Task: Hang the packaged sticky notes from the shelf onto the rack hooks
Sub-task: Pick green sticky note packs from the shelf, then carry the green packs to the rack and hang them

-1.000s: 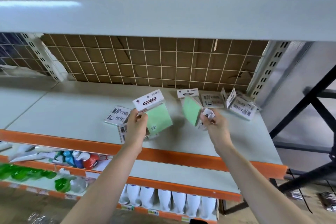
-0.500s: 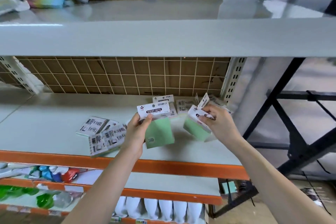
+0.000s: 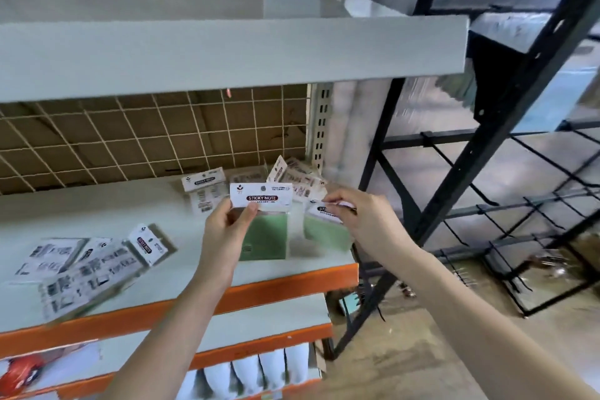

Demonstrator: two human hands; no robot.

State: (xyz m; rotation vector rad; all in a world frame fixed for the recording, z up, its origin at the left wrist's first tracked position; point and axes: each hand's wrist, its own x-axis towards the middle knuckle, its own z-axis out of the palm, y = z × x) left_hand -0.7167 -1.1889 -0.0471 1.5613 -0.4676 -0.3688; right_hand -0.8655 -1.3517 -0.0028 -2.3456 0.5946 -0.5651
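1. The left hand [image 3: 227, 234] is holding one green sticky-note pack [image 3: 263, 224] by its white header card, the thumb pressing on the front of the card; the pack is hanging just above the front part of the shelf [image 3: 181, 256].
2. The right hand [image 3: 360, 221] is pinching a second green pack [image 3: 328, 224] at its header, so both grips are closed on a pack — neither hand is free.
3. The black rack [image 3: 506, 204] with its hooks is standing to the right of the shelf, well apart from both hands. As far as the blurred view is showing, no sticky-note pack is hanging on it; some small items low on the rack are too unclear to name.
4. More packs are lying on the shelf: a loose group at the front left [image 3: 87, 263] and another group at the back right [image 3: 292, 177], near the wire grid.
5. My judgement — the task is in an early or middle stage. Two packs are lifted and ready, but the hanging of them is not yet done, and many packs are waiting on the shelf.
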